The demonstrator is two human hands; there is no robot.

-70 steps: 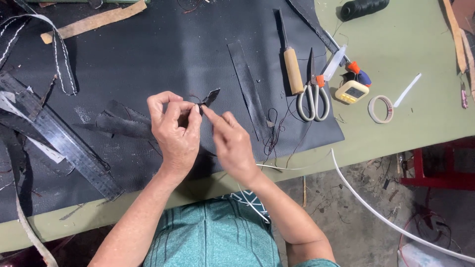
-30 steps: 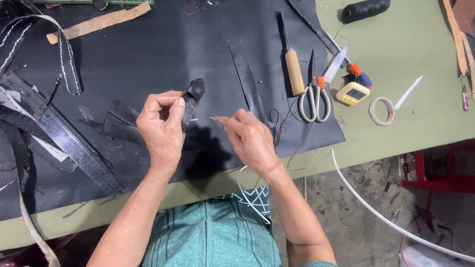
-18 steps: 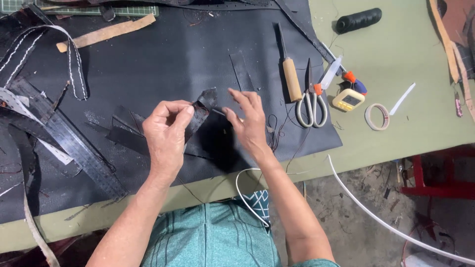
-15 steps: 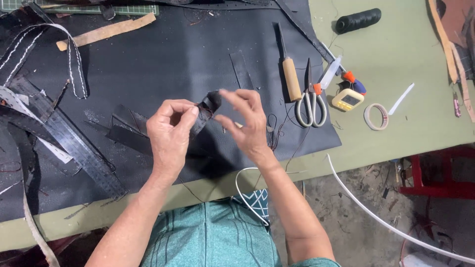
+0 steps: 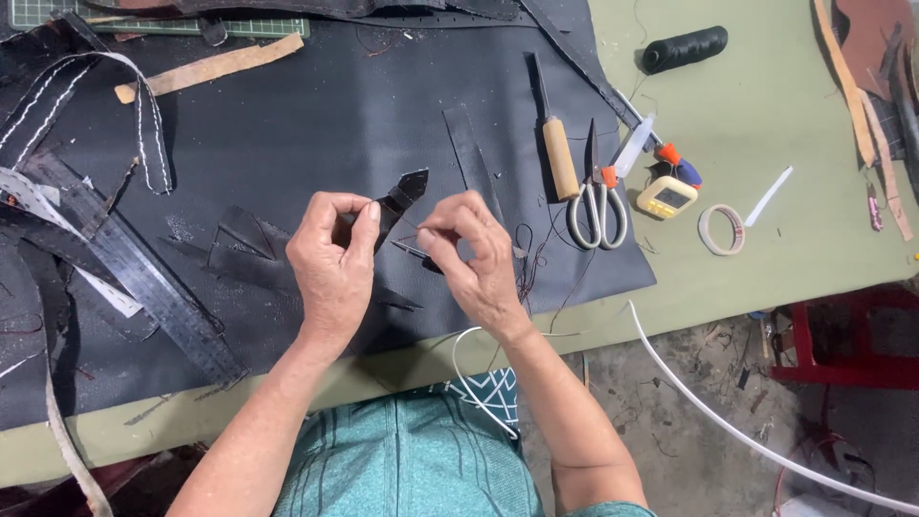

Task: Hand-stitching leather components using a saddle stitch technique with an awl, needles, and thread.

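**Two hands at a small black leather tab, centre of frame**

The left hand point(image 5: 332, 258) sits just left of centre, its thumb and fingers pinched on the lower end of a short black leather strip with a pointed tip point(image 5: 402, 194); the strip rises up and to the right, clear of the surface. The right hand point(image 5: 476, 258), just right of centre, has its fingertips pressed together on something very thin, too small to identify; a thin dark sliver point(image 5: 414, 251) lies between the two hands. The hands are near each other but not touching.

Beneath both lies a large sheet of black leather point(image 5: 316, 115) covering the left and middle of the green desk point(image 5: 804, 124). At centre right, on the sheet's edge, lie an awl with a pale wooden handle point(image 5: 559, 153) and grey-handled scissors point(image 5: 597, 196), side by side. Further right are a small yellow-cased gauge point(image 5: 667, 197) and a roll of pale tape point(image 5: 722, 230). A spool of black thread point(image 5: 685, 48) lies at upper right. A dark metal ruler point(image 5: 144, 282) runs diagonally at left, and a tan leather strip point(image 5: 211, 69) lies at upper left.
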